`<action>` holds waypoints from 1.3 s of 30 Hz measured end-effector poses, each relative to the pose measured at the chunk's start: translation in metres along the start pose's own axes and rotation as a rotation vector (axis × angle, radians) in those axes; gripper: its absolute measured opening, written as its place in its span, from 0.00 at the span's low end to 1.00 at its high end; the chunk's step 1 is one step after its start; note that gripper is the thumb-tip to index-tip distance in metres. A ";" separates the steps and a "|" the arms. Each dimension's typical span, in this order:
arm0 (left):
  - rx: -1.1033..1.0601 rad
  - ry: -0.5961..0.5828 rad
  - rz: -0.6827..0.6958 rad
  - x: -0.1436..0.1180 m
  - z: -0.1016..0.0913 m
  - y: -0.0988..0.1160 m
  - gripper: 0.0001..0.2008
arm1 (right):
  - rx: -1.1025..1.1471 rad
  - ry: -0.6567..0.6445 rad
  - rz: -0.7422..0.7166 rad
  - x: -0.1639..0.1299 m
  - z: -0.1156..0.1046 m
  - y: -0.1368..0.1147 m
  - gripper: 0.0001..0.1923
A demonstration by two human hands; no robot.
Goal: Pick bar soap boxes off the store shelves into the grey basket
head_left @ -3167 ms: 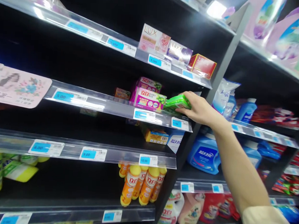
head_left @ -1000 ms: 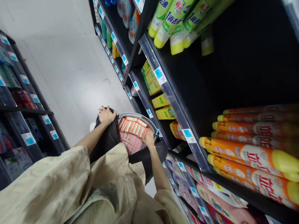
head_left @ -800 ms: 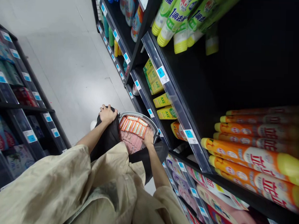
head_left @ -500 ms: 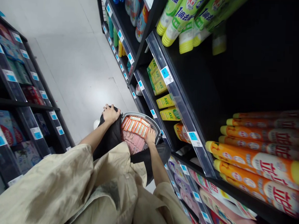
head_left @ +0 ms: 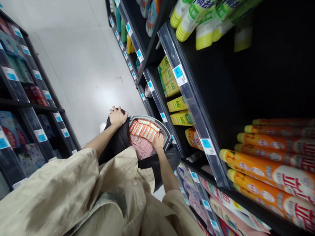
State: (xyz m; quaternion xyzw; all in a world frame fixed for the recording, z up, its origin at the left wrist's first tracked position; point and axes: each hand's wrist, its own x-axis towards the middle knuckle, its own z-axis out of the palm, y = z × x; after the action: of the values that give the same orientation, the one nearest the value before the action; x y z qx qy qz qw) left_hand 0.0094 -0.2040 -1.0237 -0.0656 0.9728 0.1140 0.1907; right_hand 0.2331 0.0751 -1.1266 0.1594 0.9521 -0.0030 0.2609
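I look down along my beige sleeves at a grey basket (head_left: 164, 129) lined with a black bag (head_left: 117, 140). Rows of orange and pink soap boxes (head_left: 144, 133) fill it. My left hand (head_left: 118, 116) grips the bag's far left edge. My right hand (head_left: 158, 143) reaches into the basket's right side and rests on the pink boxes; whether its fingers hold one is hidden.
Black shelving (head_left: 191, 109) runs along the right with yellow AXE boxes (head_left: 176, 104), orange bottles (head_left: 269, 159) and green-yellow bottles (head_left: 199, 19). Another shelf unit (head_left: 23, 103) stands on the left. A pale tiled aisle floor (head_left: 79, 63) lies between them.
Three seconds ago my right hand put a green pack on an upper shelf. Since then my view dropped to the basket; over the last second both hands stay there, and the view drifts slightly.
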 end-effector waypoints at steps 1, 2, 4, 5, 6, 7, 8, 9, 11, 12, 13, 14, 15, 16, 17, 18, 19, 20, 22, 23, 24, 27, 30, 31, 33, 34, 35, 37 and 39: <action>-0.001 -0.001 0.000 0.000 0.000 0.000 0.29 | -0.002 -0.001 0.011 0.000 0.000 -0.001 0.45; -0.002 -0.003 0.000 -0.001 -0.001 0.000 0.29 | -0.005 -0.002 0.020 -0.001 -0.001 -0.001 0.43; -0.006 -0.006 -0.001 -0.001 -0.002 0.001 0.29 | -0.014 -0.002 0.036 -0.004 -0.001 -0.003 0.42; -0.009 -0.007 -0.002 -0.001 -0.002 0.001 0.29 | -0.018 -0.003 0.041 -0.005 -0.002 -0.003 0.42; -0.010 -0.009 -0.003 -0.001 -0.002 0.001 0.29 | -0.022 -0.005 0.045 -0.005 -0.003 -0.004 0.42; -0.012 -0.013 -0.005 -0.001 -0.002 0.001 0.29 | -0.026 -0.010 0.045 -0.006 -0.003 -0.004 0.42; -0.012 -0.017 -0.007 -0.001 -0.002 0.001 0.29 | -0.029 -0.016 0.044 -0.006 -0.003 -0.005 0.42; -0.011 -0.020 -0.009 -0.001 -0.002 0.001 0.29 | -0.032 -0.023 0.041 -0.006 -0.004 -0.005 0.43; -0.007 -0.017 -0.009 -0.001 -0.002 0.001 0.29 | -0.036 -0.039 0.026 -0.005 -0.004 -0.005 0.46; -0.005 -0.013 -0.007 0.000 -0.002 0.001 0.29 | -0.038 -0.046 0.017 -0.005 -0.004 -0.005 0.48; -0.004 -0.007 -0.006 0.000 -0.002 0.001 0.29 | -0.040 -0.053 0.007 -0.005 -0.004 -0.005 0.49; -0.004 -0.003 -0.005 -0.001 -0.002 0.001 0.29 | -0.041 -0.058 -0.001 -0.004 -0.004 -0.005 0.50; -0.003 -0.001 -0.004 -0.001 -0.002 0.001 0.29 | -0.042 -0.061 -0.007 -0.004 -0.005 -0.005 0.49; -0.003 -0.002 -0.003 -0.001 -0.003 0.001 0.30 | -0.043 -0.062 -0.010 -0.003 -0.005 -0.005 0.48; -0.003 -0.006 -0.004 -0.002 -0.004 0.001 0.30 | -0.043 -0.062 -0.012 -0.003 -0.007 -0.004 0.46; -0.004 -0.011 -0.004 -0.002 -0.004 0.001 0.29 | -0.043 -0.062 -0.012 -0.002 -0.008 -0.004 0.44; -0.004 -0.017 -0.005 -0.002 -0.005 0.001 0.29 | -0.043 -0.061 -0.012 -0.003 -0.009 -0.004 0.43; -0.004 -0.024 -0.005 -0.002 -0.005 0.002 0.29 | -0.044 -0.061 -0.012 -0.003 -0.010 -0.003 0.43; -0.001 -0.030 -0.008 -0.002 -0.006 0.002 0.29 | -0.047 -0.062 -0.014 -0.007 -0.011 -0.003 0.43; 0.000 -0.030 -0.009 -0.002 -0.005 0.002 0.29 | -0.048 -0.064 -0.015 -0.009 -0.011 -0.003 0.43; 0.000 -0.029 -0.010 -0.002 -0.005 0.002 0.29 | -0.049 -0.069 -0.016 -0.013 -0.010 -0.003 0.43; -0.009 -0.016 -0.006 -0.001 -0.002 0.001 0.29 | -0.047 -0.101 -0.008 -0.025 -0.005 -0.008 0.46; -0.012 -0.012 0.001 -0.001 0.000 0.001 0.29 | -0.036 -0.142 0.005 -0.037 0.001 -0.015 0.50; -0.010 -0.015 0.003 -0.001 0.000 0.001 0.29 | -0.029 -0.154 0.009 -0.040 0.003 -0.017 0.50; -0.007 -0.016 0.005 -0.001 0.000 0.001 0.29 | -0.013 -0.172 0.016 -0.045 0.003 -0.020 0.50; -0.007 -0.013 0.005 -0.001 0.001 0.001 0.29 | -0.004 -0.178 0.020 -0.046 0.002 -0.021 0.50; -0.009 -0.009 0.005 -0.001 0.001 0.001 0.29 | 0.006 -0.183 0.026 -0.048 0.001 -0.022 0.50; -0.012 0.000 0.005 0.000 0.001 0.001 0.29 | 0.030 -0.191 0.045 -0.051 -0.002 -0.023 0.51; -0.012 0.005 0.006 0.000 0.001 0.001 0.29 | 0.062 -0.203 0.078 -0.054 -0.005 -0.025 0.51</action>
State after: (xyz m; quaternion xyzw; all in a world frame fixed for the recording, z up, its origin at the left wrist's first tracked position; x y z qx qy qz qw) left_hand 0.0099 -0.2031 -1.0244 -0.0641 0.9727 0.1202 0.1877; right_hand 0.2669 0.0350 -1.0969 0.2035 0.9133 -0.0386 0.3508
